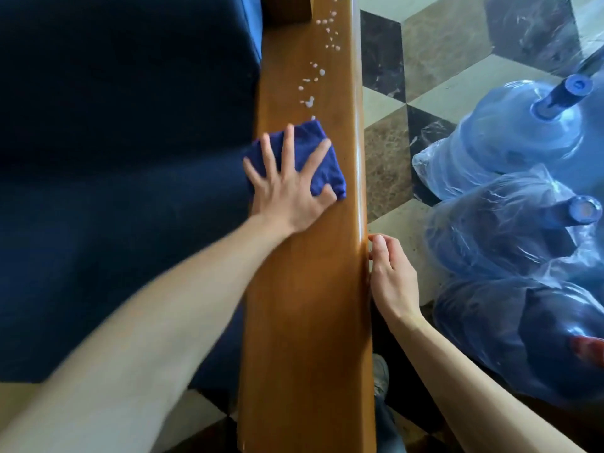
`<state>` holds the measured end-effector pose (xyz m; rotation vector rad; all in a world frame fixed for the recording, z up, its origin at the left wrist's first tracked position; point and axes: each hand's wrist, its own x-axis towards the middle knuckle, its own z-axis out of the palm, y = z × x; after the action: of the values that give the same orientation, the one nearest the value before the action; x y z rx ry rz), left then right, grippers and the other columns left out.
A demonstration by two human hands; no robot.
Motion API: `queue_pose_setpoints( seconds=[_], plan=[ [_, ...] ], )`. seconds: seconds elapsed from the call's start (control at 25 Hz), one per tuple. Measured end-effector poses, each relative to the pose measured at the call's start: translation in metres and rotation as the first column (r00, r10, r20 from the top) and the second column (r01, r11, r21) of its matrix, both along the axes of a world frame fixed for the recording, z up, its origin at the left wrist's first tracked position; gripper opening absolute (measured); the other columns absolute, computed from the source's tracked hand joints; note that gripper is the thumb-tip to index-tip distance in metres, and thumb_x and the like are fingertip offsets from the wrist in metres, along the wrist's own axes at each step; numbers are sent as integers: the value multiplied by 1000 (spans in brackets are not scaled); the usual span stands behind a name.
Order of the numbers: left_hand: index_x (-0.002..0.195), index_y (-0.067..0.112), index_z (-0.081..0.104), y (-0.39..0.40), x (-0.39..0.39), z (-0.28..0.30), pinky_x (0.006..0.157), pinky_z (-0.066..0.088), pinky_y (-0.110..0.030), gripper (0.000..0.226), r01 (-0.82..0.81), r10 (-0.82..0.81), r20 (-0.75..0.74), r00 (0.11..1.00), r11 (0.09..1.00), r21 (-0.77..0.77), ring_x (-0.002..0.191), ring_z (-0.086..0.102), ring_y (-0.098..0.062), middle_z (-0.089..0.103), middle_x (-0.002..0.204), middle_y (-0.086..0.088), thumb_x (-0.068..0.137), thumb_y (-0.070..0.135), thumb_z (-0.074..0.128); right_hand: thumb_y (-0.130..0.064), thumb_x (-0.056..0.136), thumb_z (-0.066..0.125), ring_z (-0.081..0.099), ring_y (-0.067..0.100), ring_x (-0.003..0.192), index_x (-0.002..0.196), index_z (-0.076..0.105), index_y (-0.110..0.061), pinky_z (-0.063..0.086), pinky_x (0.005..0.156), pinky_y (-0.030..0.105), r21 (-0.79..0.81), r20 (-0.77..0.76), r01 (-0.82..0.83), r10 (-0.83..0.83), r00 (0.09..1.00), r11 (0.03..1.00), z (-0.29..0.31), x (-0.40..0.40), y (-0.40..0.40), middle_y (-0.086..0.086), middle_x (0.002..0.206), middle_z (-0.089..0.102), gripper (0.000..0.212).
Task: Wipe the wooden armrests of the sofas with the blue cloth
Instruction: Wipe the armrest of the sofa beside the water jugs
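A long wooden armrest (307, 289) runs up the middle of the view. My left hand (287, 188) lies flat with spread fingers on a folded blue cloth (322, 168), pressing it onto the wood about halfway along. White droplets of foam (310, 101) dot the armrest just beyond the cloth and further up. My right hand (392, 276) rests against the armrest's right edge, nearer to me, fingers loosely bent and holding nothing.
The dark blue sofa seat (124, 158) fills the left side. On the tiled floor (425, 44) to the right stand three large blue water bottles (523, 135) wrapped in clear plastic, close to the armrest. A shoe (380, 374) shows below the right edge.
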<state>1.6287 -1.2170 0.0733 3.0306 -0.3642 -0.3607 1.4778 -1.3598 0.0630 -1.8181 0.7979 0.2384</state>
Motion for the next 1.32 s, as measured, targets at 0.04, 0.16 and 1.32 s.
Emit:
queue_pose_setpoints(
  seconds=[0.04, 0.16, 1.32],
  plan=[
    [152, 51, 6, -5, 33, -1, 109, 1, -77, 69, 23, -23, 10, 1000, 1000, 3, 149, -11, -45, -11, 167, -6, 87, 61, 28, -46, 103, 31, 61, 14, 101, 115, 59, -30, 48, 95, 42, 2, 9, 0, 0, 1000, 1000, -2, 2, -1, -8, 107, 66, 35],
    [153, 48, 6, -37, 97, -5, 110, -5, -76, 64, -61, 61, 27, 998, 998, 2, 150, -10, -44, -9, 167, -7, 92, 60, 22, -51, 101, 30, 63, 13, 98, 115, 59, -35, 51, 93, 46, -3, 21, 46, -46, 999, 999, -15, 1, 2, -13, 102, 66, 36],
    [155, 42, 15, -118, 221, -7, 114, -4, -70, 72, 28, -23, 75, 997, 998, -61, 152, -9, -38, -8, 167, -7, 89, 58, 37, -49, 100, 14, 50, 29, 110, 121, 50, -27, 37, 92, 48, -376, -159, 132, -204, 966, 917, 7, 155, 24, 3, 122, 55, 46]
  ],
)
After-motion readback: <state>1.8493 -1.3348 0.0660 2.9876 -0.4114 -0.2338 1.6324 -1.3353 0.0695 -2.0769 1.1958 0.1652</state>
